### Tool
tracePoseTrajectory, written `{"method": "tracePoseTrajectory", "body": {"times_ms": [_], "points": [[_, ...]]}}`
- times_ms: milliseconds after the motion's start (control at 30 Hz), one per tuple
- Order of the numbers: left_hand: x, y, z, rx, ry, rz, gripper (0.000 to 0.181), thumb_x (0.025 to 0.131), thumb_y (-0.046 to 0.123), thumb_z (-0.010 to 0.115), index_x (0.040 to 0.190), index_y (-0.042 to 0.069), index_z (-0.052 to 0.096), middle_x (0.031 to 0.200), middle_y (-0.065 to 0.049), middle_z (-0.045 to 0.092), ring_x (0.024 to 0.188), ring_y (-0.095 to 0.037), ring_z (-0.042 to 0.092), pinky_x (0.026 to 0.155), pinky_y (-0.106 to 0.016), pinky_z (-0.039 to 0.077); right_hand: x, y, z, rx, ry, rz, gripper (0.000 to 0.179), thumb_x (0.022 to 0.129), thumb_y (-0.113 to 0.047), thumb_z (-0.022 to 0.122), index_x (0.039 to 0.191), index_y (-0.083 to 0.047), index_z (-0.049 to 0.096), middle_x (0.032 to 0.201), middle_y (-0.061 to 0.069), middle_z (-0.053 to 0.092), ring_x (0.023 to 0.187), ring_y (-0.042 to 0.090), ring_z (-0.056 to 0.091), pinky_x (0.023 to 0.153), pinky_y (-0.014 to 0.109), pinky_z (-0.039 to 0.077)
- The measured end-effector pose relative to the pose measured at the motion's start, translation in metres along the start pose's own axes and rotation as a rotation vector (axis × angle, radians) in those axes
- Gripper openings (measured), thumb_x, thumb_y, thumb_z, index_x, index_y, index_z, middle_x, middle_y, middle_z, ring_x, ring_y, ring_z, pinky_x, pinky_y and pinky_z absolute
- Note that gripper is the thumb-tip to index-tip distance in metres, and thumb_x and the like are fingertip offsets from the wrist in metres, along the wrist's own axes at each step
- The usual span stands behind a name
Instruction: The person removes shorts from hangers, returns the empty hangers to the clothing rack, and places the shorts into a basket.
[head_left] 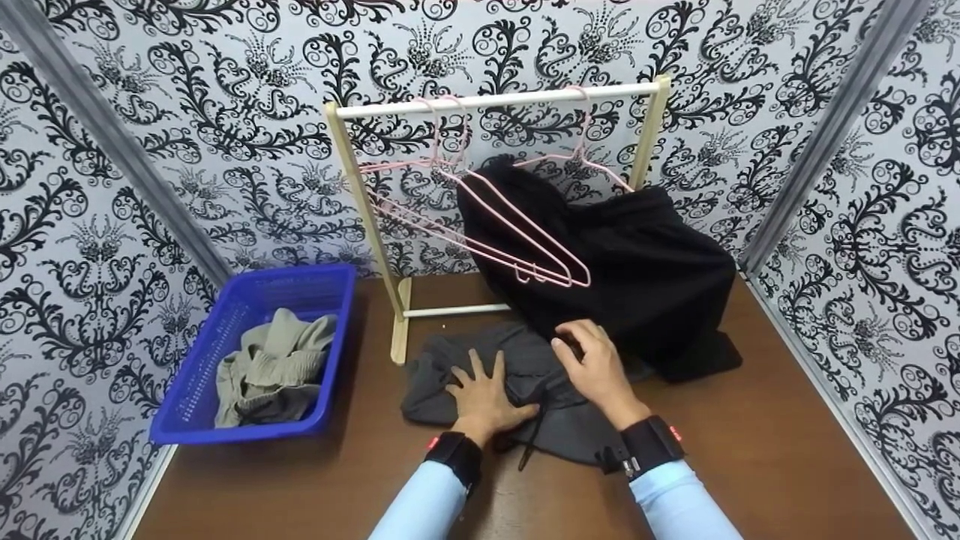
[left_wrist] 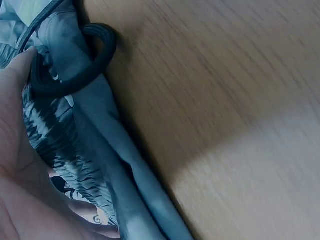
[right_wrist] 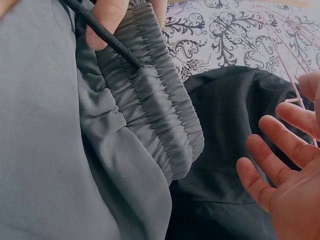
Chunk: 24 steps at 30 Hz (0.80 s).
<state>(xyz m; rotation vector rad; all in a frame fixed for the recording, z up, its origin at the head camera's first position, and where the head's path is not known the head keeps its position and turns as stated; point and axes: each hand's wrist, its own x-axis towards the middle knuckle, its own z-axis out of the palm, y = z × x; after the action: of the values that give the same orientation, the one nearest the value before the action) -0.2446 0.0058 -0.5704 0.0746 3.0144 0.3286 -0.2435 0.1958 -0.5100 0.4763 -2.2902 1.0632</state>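
Note:
Dark grey drawstring pants (head_left: 574,433) lie bunched on the table, with a gathered elastic waistband (right_wrist: 165,120) and a black drawcord (left_wrist: 107,50). My left hand (head_left: 484,401) rests on them with its fingers spread. In the left wrist view its thumb is beside the looped cord. Just right of it, my right hand (head_left: 596,367) is over the pants' right part, holding nothing. Its fingers look loosely spread in the right wrist view. Behind it, a black garment (head_left: 637,262) hangs at the rack's right side, its lower end spreading onto the table.
A small rack with a white rail (head_left: 510,100) and wooden posts stands at the back. Pink hangers (head_left: 525,214) hang at its left, angled forward over the black garment. At left, a blue basket (head_left: 334,360) holds an olive-grey garment (head_left: 277,356). Patterned walls enclose the table (head_left: 757,450).

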Motion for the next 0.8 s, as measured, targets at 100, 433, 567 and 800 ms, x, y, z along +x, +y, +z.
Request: {"method": "tracePoseTrajectory", "body": {"times_ms": [100, 433, 567, 800], "points": [[0.003, 0.004, 0.005, 0.056, -0.019, -0.018, 0.120, 0.070, 0.086, 0.069, 0.165, 0.026, 0.026, 0.167, -0.027, 0.019, 0.143, -0.063, 0.028, 0.104, -0.074, 0.037, 0.000, -0.001, 0.002, 0.003, -0.013, 0.010, 0.018, 0.096, -0.013, 0.071, 0.111, -0.003, 0.073, 0.110, 0.011, 0.070, 0.101, 0.029, 0.064, 0.087, 0.048, 0.052], [0.004, 0.014, 0.003, 0.142, -0.056, -0.052, 0.126, 0.064, 0.091, 0.068, 0.165, 0.027, 0.027, 0.165, -0.025, 0.028, 0.143, -0.061, 0.031, 0.102, -0.074, 0.039, -0.002, 0.001, 0.007, 0.009, -0.041, 0.013, 0.019, 0.098, -0.014, 0.070, 0.113, -0.003, 0.072, 0.112, 0.010, 0.069, 0.105, 0.029, 0.063, 0.090, 0.049, 0.052], [0.007, 0.014, 0.002, 0.135, -0.055, -0.056, 0.125, 0.064, 0.088, 0.072, 0.164, 0.026, 0.029, 0.163, -0.025, 0.031, 0.141, -0.061, 0.032, 0.101, -0.075, 0.039, -0.003, 0.000, 0.011, 0.007, -0.046, 0.015, 0.019, 0.098, -0.014, 0.070, 0.112, -0.002, 0.072, 0.112, 0.010, 0.069, 0.105, 0.029, 0.063, 0.090, 0.049, 0.052], [0.014, 0.010, 0.002, 0.112, -0.063, -0.072, 0.126, 0.064, 0.082, 0.078, 0.164, 0.022, 0.029, 0.161, -0.022, 0.037, 0.139, -0.060, 0.036, 0.101, -0.077, 0.038, -0.004, 0.000, 0.015, 0.006, -0.054, 0.013, 0.018, 0.097, -0.014, 0.070, 0.111, -0.003, 0.073, 0.111, 0.011, 0.069, 0.105, 0.030, 0.063, 0.091, 0.050, 0.052]]}}
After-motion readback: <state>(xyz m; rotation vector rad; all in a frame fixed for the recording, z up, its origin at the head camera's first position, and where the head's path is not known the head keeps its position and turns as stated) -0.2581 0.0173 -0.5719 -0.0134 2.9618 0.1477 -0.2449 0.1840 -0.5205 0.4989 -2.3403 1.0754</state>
